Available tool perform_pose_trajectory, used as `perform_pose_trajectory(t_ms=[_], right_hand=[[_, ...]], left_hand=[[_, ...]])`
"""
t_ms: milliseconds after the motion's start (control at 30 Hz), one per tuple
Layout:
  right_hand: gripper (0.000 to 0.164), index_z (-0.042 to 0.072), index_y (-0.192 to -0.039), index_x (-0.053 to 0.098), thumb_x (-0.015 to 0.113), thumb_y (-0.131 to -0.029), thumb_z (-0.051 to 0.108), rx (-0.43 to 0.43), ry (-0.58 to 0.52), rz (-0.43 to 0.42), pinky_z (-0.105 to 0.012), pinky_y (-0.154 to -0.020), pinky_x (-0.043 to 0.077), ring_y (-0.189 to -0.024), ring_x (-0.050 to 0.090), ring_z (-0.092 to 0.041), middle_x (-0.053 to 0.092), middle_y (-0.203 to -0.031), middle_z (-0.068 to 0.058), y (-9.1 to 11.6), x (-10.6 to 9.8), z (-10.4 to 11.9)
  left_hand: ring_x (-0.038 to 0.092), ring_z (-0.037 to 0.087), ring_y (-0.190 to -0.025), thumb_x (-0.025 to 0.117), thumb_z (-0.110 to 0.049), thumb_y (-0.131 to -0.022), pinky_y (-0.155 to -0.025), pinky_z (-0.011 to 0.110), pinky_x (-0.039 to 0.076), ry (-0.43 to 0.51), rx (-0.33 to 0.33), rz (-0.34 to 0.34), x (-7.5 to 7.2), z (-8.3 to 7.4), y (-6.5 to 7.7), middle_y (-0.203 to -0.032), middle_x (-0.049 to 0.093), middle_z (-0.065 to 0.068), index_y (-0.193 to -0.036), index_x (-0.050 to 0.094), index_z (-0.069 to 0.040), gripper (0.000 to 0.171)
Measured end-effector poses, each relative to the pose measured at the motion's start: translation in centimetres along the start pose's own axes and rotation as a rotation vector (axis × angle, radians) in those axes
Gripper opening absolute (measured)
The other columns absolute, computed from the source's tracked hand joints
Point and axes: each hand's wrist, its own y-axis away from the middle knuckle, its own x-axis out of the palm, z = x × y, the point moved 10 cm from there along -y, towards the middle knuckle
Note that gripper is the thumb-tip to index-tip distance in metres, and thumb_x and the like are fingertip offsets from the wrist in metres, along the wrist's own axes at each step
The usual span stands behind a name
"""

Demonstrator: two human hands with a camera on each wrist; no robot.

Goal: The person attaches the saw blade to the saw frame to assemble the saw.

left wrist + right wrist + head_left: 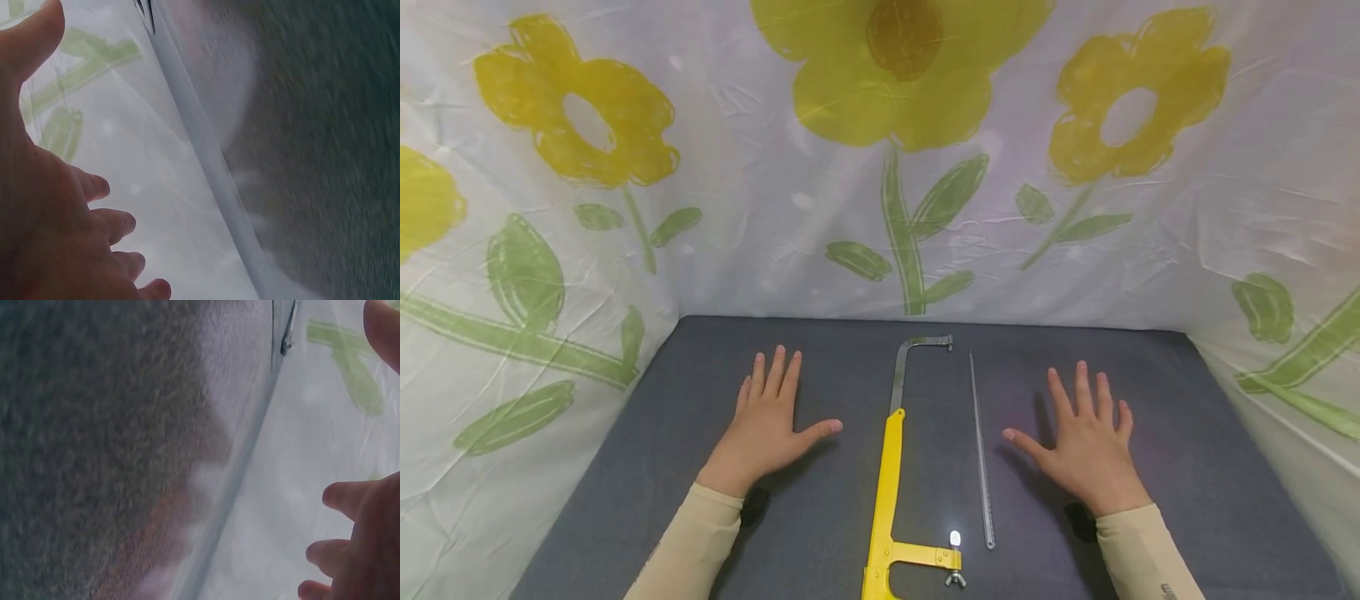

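Saw frame, head view: one hacksaw frame (887, 483), yellow with a bent metal arm, is lying on the table (842, 517) between the hands; a wing nut (955, 578) is showing at its near arm's tip.
Blade, head view: one thin saw blade (981, 450) is lying loose beside the frame, on the right-hand side, unfitted.
Left hand, head view: the left hand (763, 425) is spreading its fingers straight, back upward, apart from the frame and gripping nothing.
Right hand, head view: the right hand (1086, 446) is mirroring that pose near the blade, fingers splayed and empty.
Left thumb and fingertips, left wrist view: standing out against white cloth (156, 175) with green marks, closing on nothing.
Right fingertips, right wrist view: partly leaving the picture, holding nothing visible; a metal bit (286, 347) is showing beyond, too small to identify.
Step in hand: to me, standing by, this is looking like a ready pose, handling not yet begun.
Next move: probably calling for curling fingers, firmly round the yellow body or lightly pinching the narrow blade.
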Motion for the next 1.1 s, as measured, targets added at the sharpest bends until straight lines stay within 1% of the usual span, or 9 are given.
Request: perform_pose_trajectory(t_ms=[233,367,467,533,600,700,933,1033,1100], right_hand=[[0.116,0.014,-0.163,0.017,0.051,-0.079,0.087,-0.03,-0.009,0.035,-0.076,-0.11,0.005,-0.155,-0.007,-0.046,0.0,-0.169,-0.023,0.1,0.4,1.0],[0.116,0.016,-0.163,0.018,0.051,-0.079,0.088,-0.039,-0.005,0.042,-0.075,-0.11,0.007,-0.155,-0.003,-0.047,0.002,-0.169,-0.023,0.2,1.0,1.4],[0.115,0.017,-0.163,0.02,0.052,-0.078,0.088,-0.056,-0.011,0.05,-0.074,-0.111,0.009,-0.155,0.002,-0.046,0.005,-0.169,-0.022,0.3,1.7,2.2],[0.114,0.019,-0.163,0.02,0.052,-0.078,0.088,-0.074,-0.02,0.067,-0.074,-0.112,0.01,-0.155,0.005,-0.045,0.007,-0.169,-0.021,0.5,2.3,3.1],[0.112,0.021,-0.163,0.021,0.05,-0.079,0.088,-0.093,-0.035,0.093,-0.072,-0.113,0.011,-0.155,0.007,-0.044,0.006,-0.169,-0.02,0.8,3.0,4.1],[0.108,0.022,-0.163,0.022,0.049,-0.08,0.087,-0.12,-0.049,0.123,-0.07,-0.113,0.013,-0.155,0.012,-0.043,0.007,-0.17,-0.018,1.1,3.4,5.6],[0.101,0.022,-0.162,0.026,0.054,-0.084,0.08,-0.149,-0.058,0.132,-0.069,-0.113,0.015,-0.153,0.018,-0.044,0.012,-0.169,-0.017,1.7,3.1,7.7],[0.099,0.02,-0.16,0.029,0.058,-0.085,0.077,-0.167,-0.059,0.132,-0.07,-0.11,0.022,-0.151,0.024,-0.044,0.016,-0.169,-0.017,1.8,3.1,8.3],[0.097,0.019,-0.159,0.033,0.061,-0.085,0.074,-0.171,-0.062,0.14,-0.07,-0.108,0.026,-0.148,0.029,-0.045,0.019,-0.168,-0.017,1.9,3.1,8.6]], left_hand=[[-0.011,0.038,-0.157,0.056,-0.083,-0.081,-0.121,0.066,0.008,-0.007,0.049,-0.03,0.4,-2.1,0.3,-0.171,-0.004,0.011,-0.164,0.0,-0.02,0.118],[-0.009,0.039,-0.157,0.056,-0.083,-0.08,-0.121,0.066,0.009,-0.026,0.071,-0.041,1.0,-3.2,0.5,-0.171,-0.002,0.012,-0.164,0.004,-0.017,0.119],[-0.006,0.038,-0.157,0.054,-0.084,-0.08,-0.122,0.064,0.01,-0.051,0.078,-0.04,1.7,-4.2,0.7,-0.171,-0.003,0.01,-0.164,0.005,-0.015,0.119],[-0.004,0.038,-0.158,0.052,-0.085,-0.081,-0.122,0.063,0.011,-0.065,0.085,-0.035,2.3,-4.8,0.7,-0.171,-0.004,0.008,-0.164,0.005,-0.015,0.118],[0.0,0.038,-0.158,0.051,-0.085,-0.081,-0.122,0.063,0.013,-0.073,0.097,-0.03,3.0,-5.5,0.8,-0.171,-0.001,0.009,-0.164,0.006,-0.014,0.117],[0.002,0.038,-0.158,0.051,-0.084,-0.083,-0.122,0.063,0.015,-0.069,0.113,-0.018,3.6,-6.7,0.9,-0.171,0.002,0.011,-0.164,0.006,-0.014,0.115],[0.0,0.035,-0.158,0.054,-0.08,-0.084,-0.122,0.062,0.016,-0.038,0.118,0.0,4.3,-8.6,1.0,-0.171,0.004,0.011,-0.164,0.007,-0.015,0.113],[0.004,0.036,-0.158,0.053,-0.079,-0.086,-0.121,0.062,0.02,-0.02,0.121,0.026,4.7,-9.3,1.1,-0.171,0.002,0.011,-0.164,0.005,-0.017,0.111],[0.012,0.039,-0.156,0.053,-0.079,-0.086,-0.119,0.063,0.024,-0.006,0.119,0.041,4.9,-9.7,1.1,-0.171,0.003,0.013,-0.164,0.004,-0.018,0.111]])
